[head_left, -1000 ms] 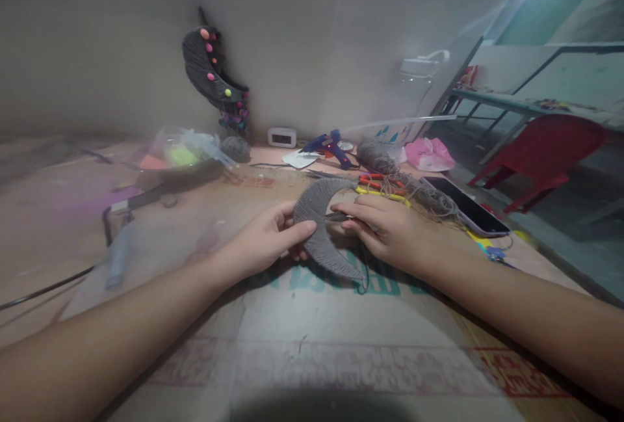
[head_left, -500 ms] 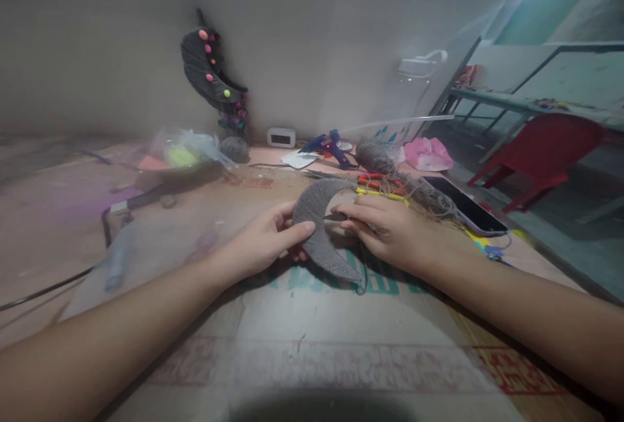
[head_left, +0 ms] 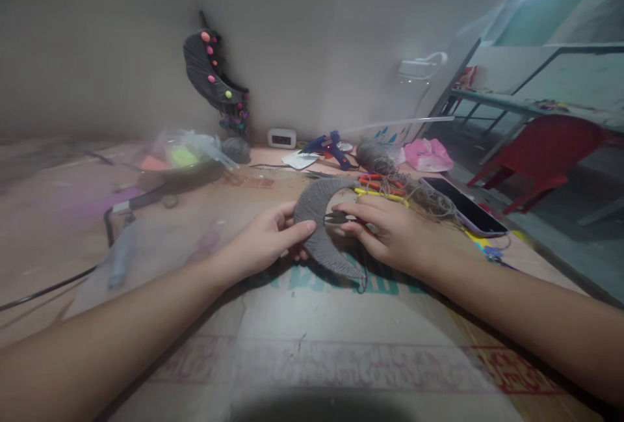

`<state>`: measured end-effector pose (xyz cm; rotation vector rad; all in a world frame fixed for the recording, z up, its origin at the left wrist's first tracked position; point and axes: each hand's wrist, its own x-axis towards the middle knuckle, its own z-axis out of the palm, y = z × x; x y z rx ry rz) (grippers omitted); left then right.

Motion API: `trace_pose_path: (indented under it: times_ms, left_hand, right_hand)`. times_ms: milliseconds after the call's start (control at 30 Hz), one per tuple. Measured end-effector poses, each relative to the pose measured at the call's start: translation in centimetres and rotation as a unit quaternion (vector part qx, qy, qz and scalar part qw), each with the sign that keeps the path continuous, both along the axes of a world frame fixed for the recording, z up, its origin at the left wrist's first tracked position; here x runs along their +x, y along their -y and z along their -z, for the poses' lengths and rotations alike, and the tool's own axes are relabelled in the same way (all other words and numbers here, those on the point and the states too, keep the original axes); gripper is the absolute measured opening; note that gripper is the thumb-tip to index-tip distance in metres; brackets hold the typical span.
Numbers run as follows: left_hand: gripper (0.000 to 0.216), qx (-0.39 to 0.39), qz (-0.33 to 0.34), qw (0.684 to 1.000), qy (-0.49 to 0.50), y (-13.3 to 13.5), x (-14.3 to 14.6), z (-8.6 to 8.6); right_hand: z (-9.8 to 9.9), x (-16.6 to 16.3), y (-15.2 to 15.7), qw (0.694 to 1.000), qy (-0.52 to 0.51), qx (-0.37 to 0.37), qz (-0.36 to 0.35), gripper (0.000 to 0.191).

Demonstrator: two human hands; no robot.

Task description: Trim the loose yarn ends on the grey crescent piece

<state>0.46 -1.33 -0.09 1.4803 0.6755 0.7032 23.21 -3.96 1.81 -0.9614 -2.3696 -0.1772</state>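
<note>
A grey yarn-wrapped crescent (head_left: pixel 319 227) lies on the cardboard-covered table (head_left: pixel 312 337) in front of me. My left hand (head_left: pixel 266 240) pinches its outer edge between thumb and fingers. My right hand (head_left: pixel 390 230) is closed on a small dark tool (head_left: pixel 336 216), its tip against the crescent's inner curve. A loose dark strand hangs from the crescent's lower tip.
A decorated dark crescent (head_left: pixel 212 77) leans on the wall. Behind lie a blue glue gun (head_left: pixel 329 145), a white clock (head_left: pixel 281 138), grey yarn (head_left: pixel 377 157), orange scissors (head_left: pixel 380 181), a phone (head_left: pixel 463 204), a pink bag (head_left: pixel 429 153) and a plastic packet (head_left: pixel 180 155). A red chair (head_left: pixel 541 149) stands right.
Hardly anything has moved. The small dark tool shows a little more clearly at my right fingertips; both hands stay on the crescent.
</note>
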Motion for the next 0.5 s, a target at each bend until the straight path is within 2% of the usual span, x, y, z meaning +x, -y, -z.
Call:
trace_pose_path:
  times_ms: [500]
  left_hand:
    - [0.021,0.002,0.003,1.0,-0.011,0.22,0.12,-0.18]
  right_hand:
    - [-0.14,-0.3,0.03,1.0,0.016,0.005,0.007,0.025]
